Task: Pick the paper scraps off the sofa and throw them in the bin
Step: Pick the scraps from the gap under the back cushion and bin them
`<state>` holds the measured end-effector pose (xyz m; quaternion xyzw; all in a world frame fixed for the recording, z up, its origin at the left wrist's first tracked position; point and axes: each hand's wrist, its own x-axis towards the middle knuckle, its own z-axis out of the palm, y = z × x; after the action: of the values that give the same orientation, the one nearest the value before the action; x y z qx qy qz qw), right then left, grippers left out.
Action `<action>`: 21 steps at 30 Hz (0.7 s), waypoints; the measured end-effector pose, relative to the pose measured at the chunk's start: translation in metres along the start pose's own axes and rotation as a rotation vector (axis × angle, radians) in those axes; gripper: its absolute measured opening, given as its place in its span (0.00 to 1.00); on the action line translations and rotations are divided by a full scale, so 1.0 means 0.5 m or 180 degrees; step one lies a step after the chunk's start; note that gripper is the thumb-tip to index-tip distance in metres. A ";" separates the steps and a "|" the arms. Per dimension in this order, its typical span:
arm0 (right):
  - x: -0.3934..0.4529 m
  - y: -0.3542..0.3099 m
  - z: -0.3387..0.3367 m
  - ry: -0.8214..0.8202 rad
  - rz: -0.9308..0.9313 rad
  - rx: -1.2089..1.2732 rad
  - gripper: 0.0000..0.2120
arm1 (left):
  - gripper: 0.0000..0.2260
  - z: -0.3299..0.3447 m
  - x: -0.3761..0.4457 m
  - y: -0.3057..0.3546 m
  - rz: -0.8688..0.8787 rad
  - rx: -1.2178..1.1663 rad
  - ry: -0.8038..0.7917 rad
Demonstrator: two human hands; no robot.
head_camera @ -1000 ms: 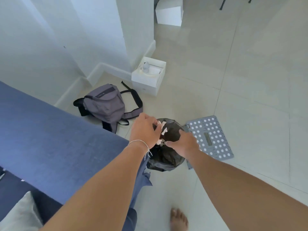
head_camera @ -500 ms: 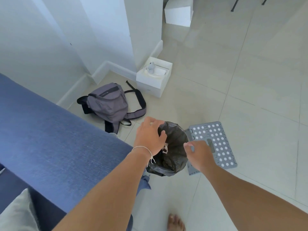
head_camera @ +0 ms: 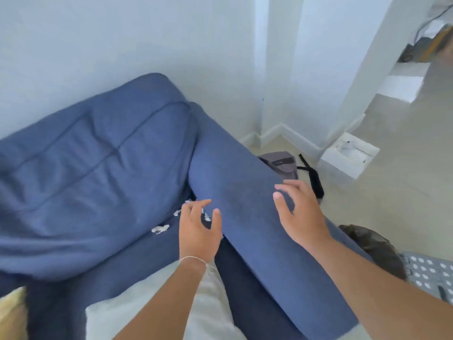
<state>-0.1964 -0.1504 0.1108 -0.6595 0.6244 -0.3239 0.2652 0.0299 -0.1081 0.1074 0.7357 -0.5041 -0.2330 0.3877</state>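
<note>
Left hand (head_camera: 199, 233) spread, fingers curled, empty, reaching toward paper scraps (head_camera: 160, 228) lodged at 12 and 10 o'clock of it, in the seat crease of the sofa (head_camera: 81, 168) beside the armrest (head_camera: 247, 204). Some scraps look partly hidden under the fingers; blur makes the count unsure. Right hand (head_camera: 297, 213) open, draped on the armrest, likely bracing the lean. Bin (head_camera: 370, 244) sits at 4 o'clock, just behind the armrest, close for dumping.

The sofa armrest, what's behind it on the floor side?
Past the sofa armrest show part of a grey backpack, the black-bagged bin and a dotted grey board. The armrest and the right hand hide their lower parts.
</note>
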 end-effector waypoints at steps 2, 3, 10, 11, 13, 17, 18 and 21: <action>-0.014 -0.101 0.096 -0.0182 -0.0339 -0.0012 0.13 | 0.12 -0.104 0.001 -0.093 -0.0285 0.0137 0.0088; -0.028 -0.144 0.144 -0.0251 -0.0468 -0.0026 0.12 | 0.13 -0.145 -0.001 -0.137 -0.0405 0.0210 0.0110; -0.132 -0.216 0.449 -0.0989 -0.0045 -0.0399 0.14 | 0.19 -0.270 0.024 -0.339 -0.1095 0.0380 -0.0247; -0.132 -0.212 0.476 -0.1024 0.0132 -0.0426 0.14 | 0.18 -0.269 0.033 -0.360 -0.1159 0.0404 -0.0341; -0.122 -0.202 0.522 -0.1088 0.0420 -0.0488 0.14 | 0.17 -0.254 0.057 -0.395 -0.1251 0.0482 -0.0480; -0.075 -0.166 0.597 -0.1287 0.0528 -0.0876 0.17 | 0.18 -0.197 0.110 -0.449 -0.1405 0.0573 -0.0421; -0.059 -0.153 0.616 -0.1339 0.0493 -0.0942 0.17 | 0.18 -0.181 0.125 -0.462 -0.1449 0.0618 -0.0380; 0.002 -0.124 0.677 -0.1384 0.0373 -0.1220 0.18 | 0.20 -0.132 0.168 -0.510 -0.1670 0.0768 -0.0099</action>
<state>0.1010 -0.1650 -0.0623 -0.7143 0.6397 -0.0353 0.2816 0.2535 -0.1147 -0.0550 0.8781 -0.3266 -0.2749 0.2161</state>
